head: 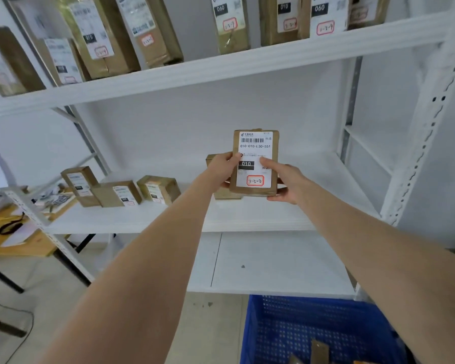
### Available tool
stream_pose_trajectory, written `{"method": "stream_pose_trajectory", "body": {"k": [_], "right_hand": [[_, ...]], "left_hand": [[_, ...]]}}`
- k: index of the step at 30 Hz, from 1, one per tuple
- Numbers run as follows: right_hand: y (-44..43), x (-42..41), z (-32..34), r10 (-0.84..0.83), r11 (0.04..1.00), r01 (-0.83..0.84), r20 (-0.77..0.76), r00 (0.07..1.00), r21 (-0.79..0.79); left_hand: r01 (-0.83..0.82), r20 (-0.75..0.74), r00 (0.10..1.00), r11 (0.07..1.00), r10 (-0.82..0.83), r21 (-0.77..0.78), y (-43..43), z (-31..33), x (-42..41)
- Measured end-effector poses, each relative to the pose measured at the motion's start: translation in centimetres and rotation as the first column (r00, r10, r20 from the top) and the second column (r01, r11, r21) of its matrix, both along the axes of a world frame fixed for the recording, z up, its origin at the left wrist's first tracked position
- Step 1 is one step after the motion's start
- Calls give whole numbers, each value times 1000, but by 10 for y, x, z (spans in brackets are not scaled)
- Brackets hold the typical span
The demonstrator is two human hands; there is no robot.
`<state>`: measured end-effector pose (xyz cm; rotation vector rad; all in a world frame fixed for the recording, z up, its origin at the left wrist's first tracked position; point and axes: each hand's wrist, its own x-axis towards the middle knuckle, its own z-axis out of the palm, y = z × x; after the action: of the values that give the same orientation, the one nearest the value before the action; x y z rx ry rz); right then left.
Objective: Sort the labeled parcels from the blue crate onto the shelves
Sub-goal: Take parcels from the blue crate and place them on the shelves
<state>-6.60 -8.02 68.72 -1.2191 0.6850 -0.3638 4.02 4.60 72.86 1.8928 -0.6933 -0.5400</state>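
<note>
Parcel [255, 164], a small brown box, stands upright with its white label facing the camera, held over the right half of the middle shelf [247, 219]; whether its base touches the board cannot be told; the label carries a barcode, the number 010-010-L30-551, a black block reading 010 and a red-framed sticker with a handwritten code; the left grip [222, 166] clasps the parcel's left side, thumb on the label's edge; the right grip [284, 179] clasps the right side, thumb laid on the label and fingers curled under the bottom corner; just behind and to the left, partly hidden, a second brown box [211, 159] sits on the same shelf; further left on that shelf three labeled boxes [116, 193] stand close together; the upper shelf [247, 64] bears a row of taller labeled parcels [229, 24], some leaning; the lower shelf [273, 261] shows a bare white board; the blue crate [313, 329] sits at the bottom right, below the shelves, with a brown parcel edge [319, 350] showing inside; a wooden worktop [24, 243] with papers lies at far left
</note>
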Motion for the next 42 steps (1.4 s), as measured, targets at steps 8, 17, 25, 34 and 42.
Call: {"method": "stream_pose_trajectory", "body": {"k": [8, 17, 25, 34, 42], "right_hand": [[19, 18, 44, 3, 998, 0, 61, 998, -64], [56, 90, 85, -95, 976, 138, 242, 966, -168], [118, 196, 133, -274, 868, 403, 396, 876, -289], [167, 252, 199, -316, 743, 533, 489, 813, -405], [208, 298, 236, -170, 777, 443, 528, 832, -448]], "left_hand": [[-62, 130, 990, 998, 61, 2, 18, 45, 10], [-79, 265, 959, 991, 105, -108, 48, 93, 73], [-48, 243, 958, 923, 150, -382, 97, 155, 167], [27, 443, 877, 900, 187, -435, 143, 211, 226], [-52, 524, 800, 903, 294, -426, 197, 238, 264]]}}
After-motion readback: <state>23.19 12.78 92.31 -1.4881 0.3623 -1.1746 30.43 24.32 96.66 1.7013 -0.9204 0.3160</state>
